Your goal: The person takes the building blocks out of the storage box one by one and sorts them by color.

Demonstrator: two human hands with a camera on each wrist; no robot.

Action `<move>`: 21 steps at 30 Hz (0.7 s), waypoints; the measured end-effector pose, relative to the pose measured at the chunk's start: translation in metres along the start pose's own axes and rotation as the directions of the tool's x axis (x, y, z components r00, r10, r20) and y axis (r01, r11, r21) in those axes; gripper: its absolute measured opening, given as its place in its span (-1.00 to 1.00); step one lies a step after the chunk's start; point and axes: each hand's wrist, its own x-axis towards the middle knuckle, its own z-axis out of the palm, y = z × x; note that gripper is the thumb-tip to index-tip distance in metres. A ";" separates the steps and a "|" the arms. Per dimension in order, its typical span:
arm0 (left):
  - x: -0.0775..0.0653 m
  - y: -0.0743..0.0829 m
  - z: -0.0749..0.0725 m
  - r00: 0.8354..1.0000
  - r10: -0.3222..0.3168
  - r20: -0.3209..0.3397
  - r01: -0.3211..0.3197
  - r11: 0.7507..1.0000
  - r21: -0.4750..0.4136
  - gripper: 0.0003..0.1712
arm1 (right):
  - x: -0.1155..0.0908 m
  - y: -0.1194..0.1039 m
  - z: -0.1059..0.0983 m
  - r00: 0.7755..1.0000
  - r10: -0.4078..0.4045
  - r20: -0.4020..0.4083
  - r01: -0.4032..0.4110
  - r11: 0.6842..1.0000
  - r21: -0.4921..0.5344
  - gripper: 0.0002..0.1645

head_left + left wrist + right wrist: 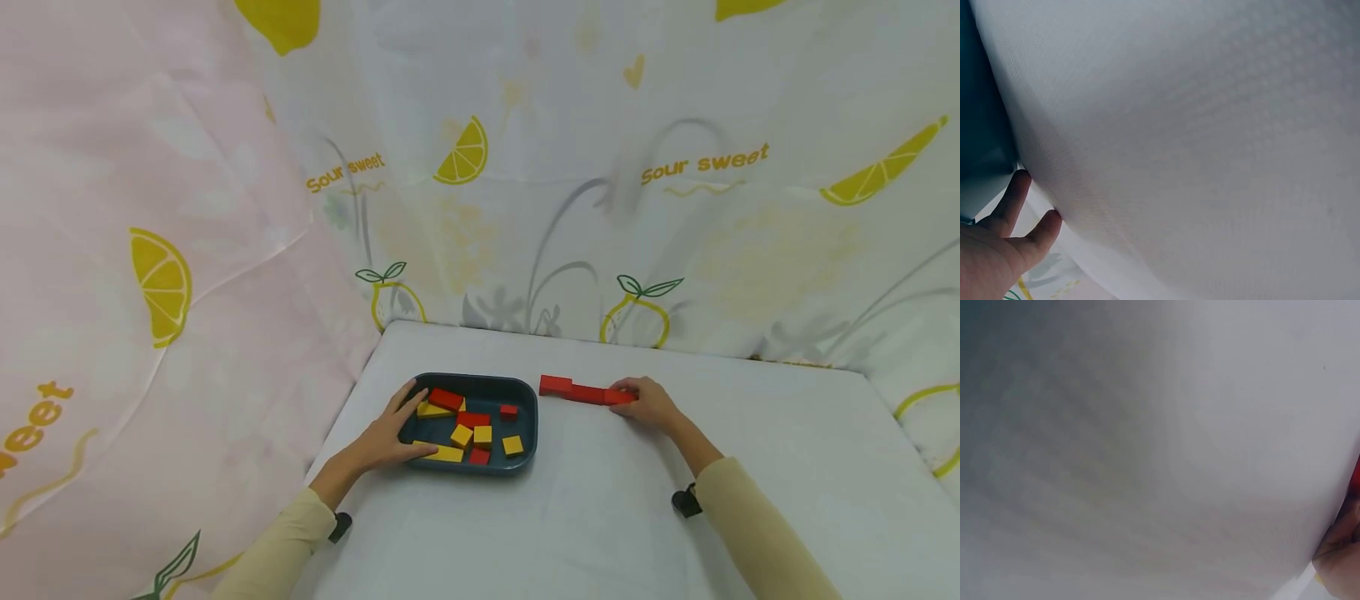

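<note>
A dark blue tray (525,458) holds several red and yellow wooden blocks, among them a long yellow block (450,454) and a red block (446,399). My left hand (386,437) rests at the tray's left end with its fingers spread, the thumb reaching over the near rim. In the left wrist view, straight fingers (1010,206) lie beside the tray's outer wall. To the right of the tray, red blocks (557,385) form a row end to end. My right hand (648,404) pinches the red block (618,397) at the row's right end.
A white cloth covers the table (585,517). Behind it hangs a lemon-print curtain (525,208), and another stretch of the cloth closes off the left side. The table's far edge runs just beyond the tray and the row.
</note>
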 end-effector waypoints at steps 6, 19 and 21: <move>-0.001 0.001 -0.001 1.000 -0.007 0.003 0.007 1.000 0.006 0.19 | 0.002 0.001 -0.001 1.000 0.020 0.014 -0.021 1.000 0.007 -0.48; -0.001 0.001 -0.001 1.000 0.012 -0.004 -0.012 1.000 -0.006 0.17 | 0.001 0.000 -0.001 1.000 0.016 0.015 -0.016 1.000 0.015 -0.48; -0.001 0.001 -0.001 1.000 0.013 -0.004 -0.013 1.000 -0.006 0.18 | 0.001 0.000 0.000 1.000 0.015 0.016 -0.015 1.000 0.017 -0.49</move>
